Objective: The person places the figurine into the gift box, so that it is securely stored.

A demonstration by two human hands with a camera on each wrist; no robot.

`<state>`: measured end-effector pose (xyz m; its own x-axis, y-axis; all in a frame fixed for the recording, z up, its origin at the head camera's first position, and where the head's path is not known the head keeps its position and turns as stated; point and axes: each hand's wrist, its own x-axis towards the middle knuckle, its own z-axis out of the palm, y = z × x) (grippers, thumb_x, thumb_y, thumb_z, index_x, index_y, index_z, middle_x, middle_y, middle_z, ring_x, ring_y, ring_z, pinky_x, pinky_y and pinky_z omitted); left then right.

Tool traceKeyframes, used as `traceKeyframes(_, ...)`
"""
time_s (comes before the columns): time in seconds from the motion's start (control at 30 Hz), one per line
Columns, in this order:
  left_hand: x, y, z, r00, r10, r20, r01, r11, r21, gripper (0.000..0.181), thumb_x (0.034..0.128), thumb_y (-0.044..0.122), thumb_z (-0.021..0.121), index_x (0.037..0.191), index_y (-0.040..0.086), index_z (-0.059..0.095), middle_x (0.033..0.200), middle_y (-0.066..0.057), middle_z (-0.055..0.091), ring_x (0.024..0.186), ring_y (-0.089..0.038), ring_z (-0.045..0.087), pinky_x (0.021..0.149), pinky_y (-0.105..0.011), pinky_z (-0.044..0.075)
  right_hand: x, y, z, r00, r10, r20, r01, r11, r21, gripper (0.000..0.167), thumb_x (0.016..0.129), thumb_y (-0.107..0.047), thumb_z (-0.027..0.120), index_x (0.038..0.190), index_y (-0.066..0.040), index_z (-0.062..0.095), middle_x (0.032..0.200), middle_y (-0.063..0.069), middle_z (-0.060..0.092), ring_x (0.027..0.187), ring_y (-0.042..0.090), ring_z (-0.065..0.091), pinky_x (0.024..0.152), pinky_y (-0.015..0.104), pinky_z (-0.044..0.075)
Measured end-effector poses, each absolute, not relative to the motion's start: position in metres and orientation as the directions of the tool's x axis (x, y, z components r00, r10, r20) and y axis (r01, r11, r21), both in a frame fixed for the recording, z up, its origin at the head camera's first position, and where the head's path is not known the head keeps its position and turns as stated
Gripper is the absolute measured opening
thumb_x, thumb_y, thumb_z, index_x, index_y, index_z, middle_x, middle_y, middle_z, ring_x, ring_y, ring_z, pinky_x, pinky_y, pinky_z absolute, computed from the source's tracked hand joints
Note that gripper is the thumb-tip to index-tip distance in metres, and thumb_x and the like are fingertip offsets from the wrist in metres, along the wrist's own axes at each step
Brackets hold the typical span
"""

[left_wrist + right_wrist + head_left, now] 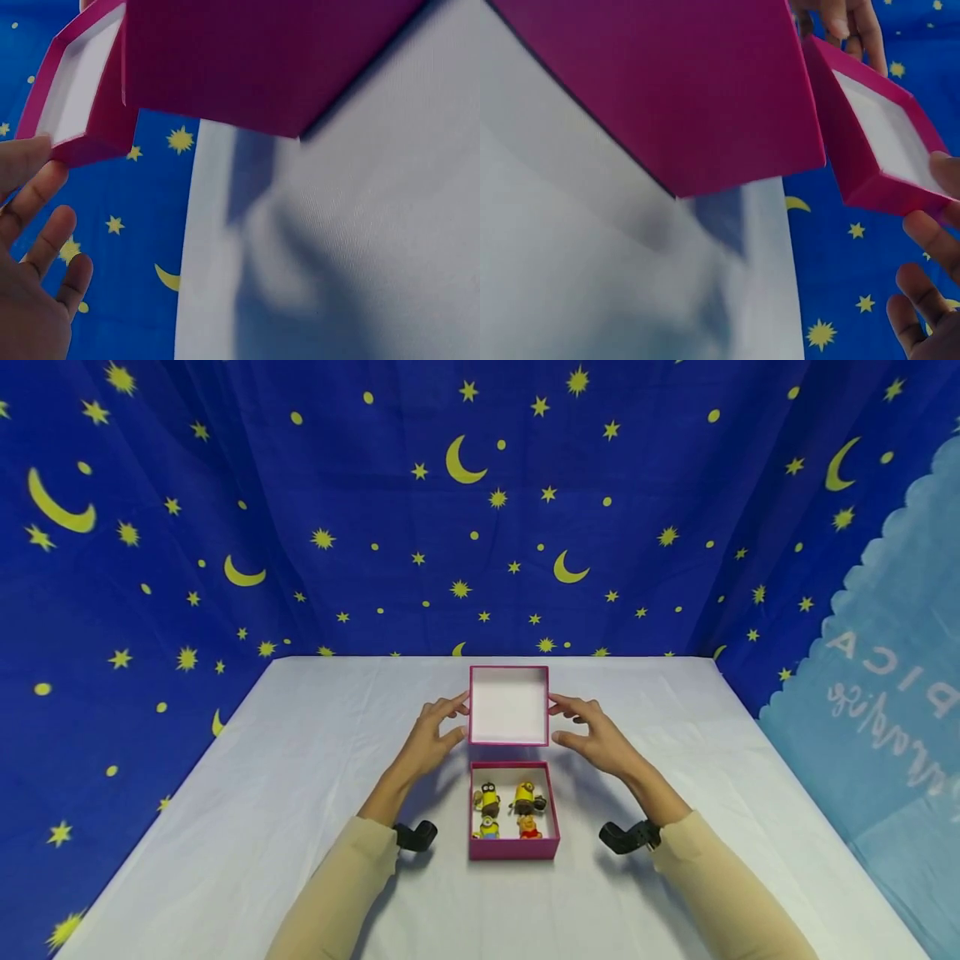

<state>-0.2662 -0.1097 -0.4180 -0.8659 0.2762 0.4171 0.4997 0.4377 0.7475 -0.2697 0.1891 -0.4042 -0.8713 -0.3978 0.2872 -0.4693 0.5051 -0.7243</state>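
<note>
A magenta box lid [508,706] with a white inside is held up behind the box, its hollow side facing me. My left hand [433,737] grips the lid's left side with its fingertips; my right hand [595,737] grips the right side. Below the lid, the open magenta box [513,850] stands on the table. Inside are several small toy figures: a dark-haired yellow minion [489,799], another minion [525,795], a minion in blue [490,827] and a bear in red [529,827]. Both wrist views show fingers at the lid [109,112] beside the box wall [705,97].
A white cloth covers the table [300,827]. Behind and at the left hangs a blue curtain [420,610] with yellow moons and stars. A light blue panel [885,693] with lettering hangs at the right. Each wrist wears a black camera mount [628,837].
</note>
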Motion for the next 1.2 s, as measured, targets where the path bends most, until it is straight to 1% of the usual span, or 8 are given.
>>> traceKeyframes(0.2,-0.250,-0.106,-0.415,-0.849,0.215,0.483,0.529,0.382,0.758,0.045,0.0933,0.013,0.057,0.137,0.018,0.050,0.116,-0.007,0.063,0.106,-0.024,0.049,0.087,-0.039,0.037,-0.253,0.189,-0.404,-0.881,-0.345,0.323,-0.458,0.454,-0.764,0.057,0.089,-0.023,0.065,0.142,-0.020,0.043,0.133,0.009,0.056,0.121,0.026,0.044,0.104,0.051,0.035)
traceKeyframes(0.37,-0.235,-0.100,-0.415,-0.841,0.172,0.513,0.541,0.284,0.792,0.039,0.0941,0.011,0.056,0.133,0.011,0.053,0.120,-0.014,0.063,0.109,-0.032,0.054,0.095,-0.051,0.039,-0.238,0.188,-0.405,-0.887,-0.300,0.350,-0.454,0.437,-0.776,0.051,0.092,-0.026,0.061,0.140,-0.023,0.045,0.138,0.005,0.053,0.122,0.024,0.047,0.103,0.049,0.037)
traceKeyframes(0.5,-0.225,-0.097,-0.415,-0.864,0.140,0.483,0.503,0.250,0.827,0.036,0.0949,0.009,0.053,0.131,0.005,0.054,0.123,-0.019,0.062,0.113,-0.035,0.056,0.096,-0.047,0.041,-0.227,0.186,-0.408,-0.900,-0.259,0.350,-0.430,0.400,-0.810,0.045,0.094,-0.026,0.058,0.137,-0.024,0.049,0.139,0.001,0.053,0.121,0.022,0.048,0.100,0.049,0.038)
traceKeyframes(0.57,-0.219,-0.096,-0.415,-0.880,0.124,0.459,0.475,0.250,0.844,0.034,0.0959,0.012,0.053,0.129,0.007,0.056,0.124,-0.015,0.062,0.115,-0.031,0.056,0.096,-0.041,0.042,-0.220,0.185,-0.409,-0.912,-0.238,0.335,-0.405,0.384,-0.830,0.042,0.094,-0.027,0.056,0.136,-0.024,0.051,0.138,0.001,0.053,0.121,0.022,0.049,0.099,0.050,0.038)
traceKeyframes(0.73,-0.203,-0.096,-0.415,-0.915,0.084,0.394,0.403,0.200,0.893,0.029,0.0960,0.025,0.054,0.124,0.017,0.060,0.126,-0.003,0.063,0.114,-0.021,0.057,0.098,-0.038,0.042,-0.205,0.181,-0.409,-0.934,-0.197,0.297,-0.350,0.355,-0.867,0.037,0.096,-0.028,0.055,0.131,-0.020,0.055,0.135,0.002,0.056,0.122,0.023,0.050,0.099,0.051,0.039)
traceKeyframes(0.97,-0.186,-0.094,-0.419,-0.948,0.027,0.318,0.319,0.108,0.942,0.025,0.0936,0.025,0.058,0.115,0.013,0.065,0.119,-0.004,0.065,0.106,-0.013,0.060,0.092,-0.025,0.047,-0.188,0.176,-0.415,-0.955,-0.112,0.273,-0.295,0.300,-0.907,0.029,0.096,-0.023,0.055,0.120,-0.009,0.062,0.124,0.010,0.062,0.113,0.011,0.056,0.092,0.025,0.045)
traceKeyframes(1.07,-0.180,-0.094,-0.421,-0.953,0.022,0.303,0.304,0.076,0.950,0.023,0.0927,0.023,0.060,0.112,0.010,0.065,0.119,-0.005,0.066,0.107,-0.009,0.059,0.094,-0.024,0.046,-0.182,0.174,-0.417,-0.959,-0.085,0.271,-0.284,0.252,-0.925,0.028,0.096,-0.022,0.055,0.117,-0.005,0.063,0.116,0.001,0.065,0.106,0.004,0.057,0.088,0.017,0.044)
traceKeyframes(1.2,-0.172,-0.094,-0.424,-0.956,0.032,0.291,0.293,0.033,0.956,0.022,0.0924,0.021,0.060,0.108,0.006,0.065,0.122,-0.006,0.064,0.112,-0.011,0.058,0.096,-0.026,0.044,-0.175,0.171,-0.420,-0.965,-0.060,0.257,-0.264,0.206,-0.942,0.028,0.096,-0.024,0.055,0.111,-0.003,0.065,0.110,-0.015,0.066,0.107,-0.002,0.057,0.090,0.014,0.043)
